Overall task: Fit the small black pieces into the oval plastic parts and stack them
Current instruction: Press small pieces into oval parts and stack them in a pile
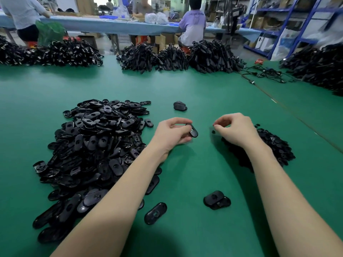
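Loose oval part (155,213), near edge of green tabletop (185,86) | left hand (171,133) fingers grip oval plastic part (193,131) | right hand (235,129) fingers pinch small black piece (213,125) | oval-part heap (96,145) left | small-piece heap (274,145) right

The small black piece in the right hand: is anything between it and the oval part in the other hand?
Nothing visible. The right hand pinches a small black piece; only bare green table shows in the gap to the oval part held in the left hand.
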Tool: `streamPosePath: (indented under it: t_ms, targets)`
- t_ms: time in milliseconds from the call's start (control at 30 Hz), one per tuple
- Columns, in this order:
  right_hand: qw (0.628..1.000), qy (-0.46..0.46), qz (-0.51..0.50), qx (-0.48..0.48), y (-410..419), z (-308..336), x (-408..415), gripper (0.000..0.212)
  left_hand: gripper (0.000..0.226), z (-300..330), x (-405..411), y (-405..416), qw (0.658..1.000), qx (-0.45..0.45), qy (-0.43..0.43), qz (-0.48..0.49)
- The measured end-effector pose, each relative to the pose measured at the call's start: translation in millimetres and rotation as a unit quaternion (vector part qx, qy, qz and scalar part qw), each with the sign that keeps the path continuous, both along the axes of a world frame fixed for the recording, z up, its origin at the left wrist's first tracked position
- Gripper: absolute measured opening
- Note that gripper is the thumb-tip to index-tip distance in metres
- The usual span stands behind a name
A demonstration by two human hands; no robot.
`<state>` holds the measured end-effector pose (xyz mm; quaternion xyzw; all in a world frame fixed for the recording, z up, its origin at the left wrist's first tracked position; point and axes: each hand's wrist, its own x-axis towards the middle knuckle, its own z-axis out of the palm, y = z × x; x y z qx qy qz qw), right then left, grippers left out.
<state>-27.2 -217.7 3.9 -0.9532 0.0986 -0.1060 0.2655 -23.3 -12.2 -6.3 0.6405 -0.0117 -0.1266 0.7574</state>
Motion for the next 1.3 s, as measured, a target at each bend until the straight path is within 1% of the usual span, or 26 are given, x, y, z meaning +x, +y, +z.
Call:
streamPosePath:
  t_ms: [133, 267, 433, 600, 667, 733, 800, 833, 900, 1000, 1067, 1167, 1300]
  targets:
    - [0.999, 0.013, -0.020, -0.029, -9, -4, 0, 0.004, 0.011, -4, 0, 1, 1.000, -0.015, 0.011, 0.019]
    - [0.998, 0.037, -0.013, -0.047, -3, -7, 0, 0.011, 0.012, -6, 0, 0, 1.000, -0.017, 0.012, 0.017]
    - [0.998, 0.021, -0.029, -0.059, 1, -8, -1, 0.008, 0.012, -6, 1, 2, 0.999, -0.037, 0.022, 0.016]
    - [0.996, 0.015, -0.019, -0.084, 9, -9, -1, 0.013, 0.014, -6, 4, 4, 0.998, -0.057, 0.036, 0.015]
    - [0.999, -0.013, -0.002, -0.032, 11, -9, 1, 0.012, 0.014, -7, 6, 5, 0.997, -0.067, 0.040, 0.018]
    - [0.995, -0.050, 0.026, 0.084, 18, -7, 2, 0.010, 0.013, -9, 7, 5, 0.996, -0.077, 0.038, 0.029]
    - [0.971, -0.068, 0.064, 0.222, 28, -4, 2, 0.012, 0.012, -10, 8, 4, 0.996, -0.073, 0.027, 0.050]
    - [0.956, -0.066, 0.082, 0.275, 34, -3, 1, 0.014, 0.011, -11, 10, 4, 0.996, -0.063, 0.017, 0.062]
    - [0.935, -0.049, 0.107, 0.335, 44, -4, 1, 0.016, 0.011, -12, 12, 6, 0.996, -0.045, -0.004, 0.075]
    - [0.917, -0.024, 0.106, 0.385, 56, -10, 1, 0.014, 0.012, -14, 14, 9, 0.997, -0.038, -0.013, 0.072]
    - [0.910, -0.031, 0.083, 0.404, 60, -13, 1, 0.012, 0.013, -16, 14, 10, 0.997, -0.040, -0.013, 0.067]
    - [0.916, -0.045, 0.061, 0.395, 60, -14, 2, 0.008, 0.013, -17, 14, 11, 0.997, -0.047, -0.011, 0.062]
    - [0.925, -0.047, 0.052, 0.375, 59, -13, 2, 0.013, 0.013, -17, 15, 10, 0.997, -0.050, -0.011, 0.060]
